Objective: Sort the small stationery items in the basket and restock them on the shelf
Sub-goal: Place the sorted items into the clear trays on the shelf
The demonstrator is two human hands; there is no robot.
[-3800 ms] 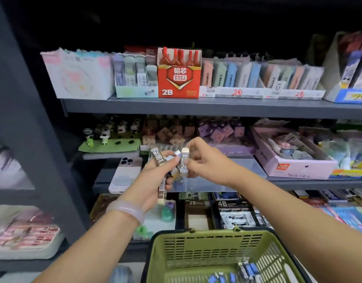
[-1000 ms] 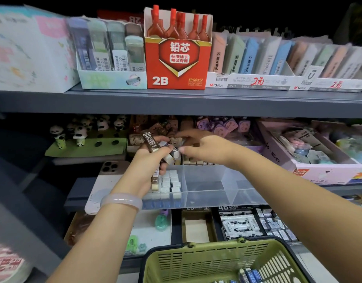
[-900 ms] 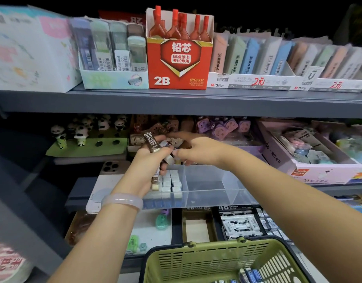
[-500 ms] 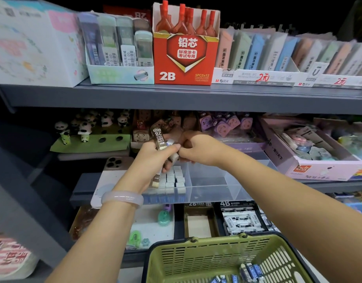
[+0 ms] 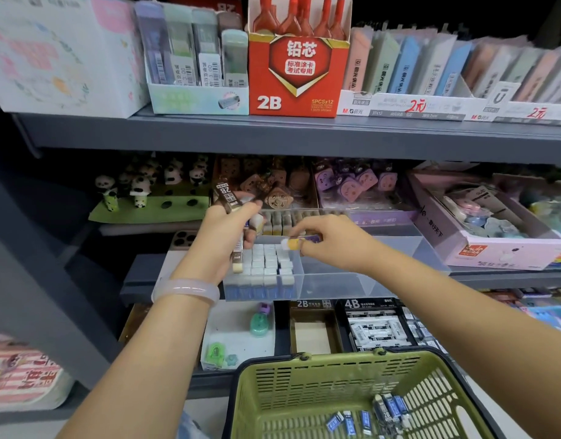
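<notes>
basket (image 5: 304,375) olive green | 2B box (image 5: 296,74) red | bracelet (image 5: 185,291) pale lilac

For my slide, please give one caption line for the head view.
Right hand pinches a small lead case over the clear bin; left hand holds more.

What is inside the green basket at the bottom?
Inside the green basket, several small blue lead boxes lie loose on the slotted floor. Its lower part is cut off by the picture's edge, so more may be there.

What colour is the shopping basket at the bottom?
Olive green basket, seen clearly in the head view.
</notes>
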